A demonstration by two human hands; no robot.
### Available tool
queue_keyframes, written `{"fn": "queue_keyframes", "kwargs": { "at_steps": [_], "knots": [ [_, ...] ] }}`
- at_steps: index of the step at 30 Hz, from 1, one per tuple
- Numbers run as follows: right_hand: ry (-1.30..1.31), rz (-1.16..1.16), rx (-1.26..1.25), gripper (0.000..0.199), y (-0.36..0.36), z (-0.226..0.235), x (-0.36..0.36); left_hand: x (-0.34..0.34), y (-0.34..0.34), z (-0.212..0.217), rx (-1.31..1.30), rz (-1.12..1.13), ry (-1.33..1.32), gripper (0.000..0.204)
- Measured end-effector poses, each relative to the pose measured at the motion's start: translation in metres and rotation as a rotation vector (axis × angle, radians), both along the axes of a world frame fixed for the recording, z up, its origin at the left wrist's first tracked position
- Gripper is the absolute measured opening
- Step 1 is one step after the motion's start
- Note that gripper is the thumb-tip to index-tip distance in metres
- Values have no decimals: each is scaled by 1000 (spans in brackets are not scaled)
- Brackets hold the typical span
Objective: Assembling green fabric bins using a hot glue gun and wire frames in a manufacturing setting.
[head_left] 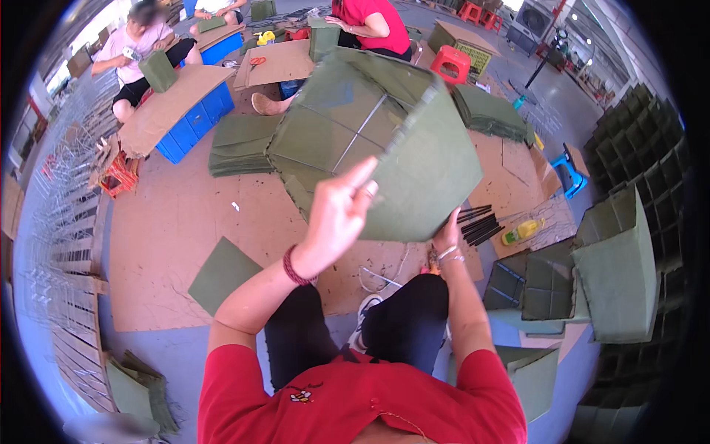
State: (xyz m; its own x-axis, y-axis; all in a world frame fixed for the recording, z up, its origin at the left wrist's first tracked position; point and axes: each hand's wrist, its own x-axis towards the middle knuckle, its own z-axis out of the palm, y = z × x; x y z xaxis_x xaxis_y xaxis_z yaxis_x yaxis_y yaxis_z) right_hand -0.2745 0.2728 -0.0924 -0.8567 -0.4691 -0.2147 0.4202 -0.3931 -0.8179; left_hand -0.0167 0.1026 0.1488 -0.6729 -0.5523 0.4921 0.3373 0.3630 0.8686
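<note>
A large green fabric box (421, 170) is tilted up in front of me, its open side facing left. Thin metal rods cross inside it. My right hand (447, 232) grips its lower right corner from below. In front of the box's near edge is my left hand (342, 211), with one finger stretched up along that edge and the others curled. Whatever the left fingers hold, if anything, is too small to make out. A flat green panel (225, 275) lies on the cardboard (163, 244) to the left.
Green panel stacks (240, 144) lie beyond the box. At right are black strips (481, 226), a yellow bottle (523, 231), a blue stool (571, 172) and finished-looking green boxes (617, 259). Co-workers sit at cardboard-topped blue crates (196, 122) ahead. A red stool (451, 65) stands farther back.
</note>
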Motion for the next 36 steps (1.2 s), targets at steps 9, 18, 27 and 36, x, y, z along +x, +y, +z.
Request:
{"fn": "queue_keyframes", "kwargs": {
  "at_steps": [9,18,27,36],
  "knots": [
    [-195,307,-118,80,2,-39,0,-6,51,8,-507,-80,-74,52],
    [-405,441,141,73,-12,-26,13,-3,33,-44,-866,-163,-315,56],
    [-669,502,-82,74,-82,-61,47,-32,-40,-163,-719,-131,-540,52],
    [-521,539,-14,58,-18,-120,76,-23,-60,-205,-558,-107,-520,32]
  ]
}}
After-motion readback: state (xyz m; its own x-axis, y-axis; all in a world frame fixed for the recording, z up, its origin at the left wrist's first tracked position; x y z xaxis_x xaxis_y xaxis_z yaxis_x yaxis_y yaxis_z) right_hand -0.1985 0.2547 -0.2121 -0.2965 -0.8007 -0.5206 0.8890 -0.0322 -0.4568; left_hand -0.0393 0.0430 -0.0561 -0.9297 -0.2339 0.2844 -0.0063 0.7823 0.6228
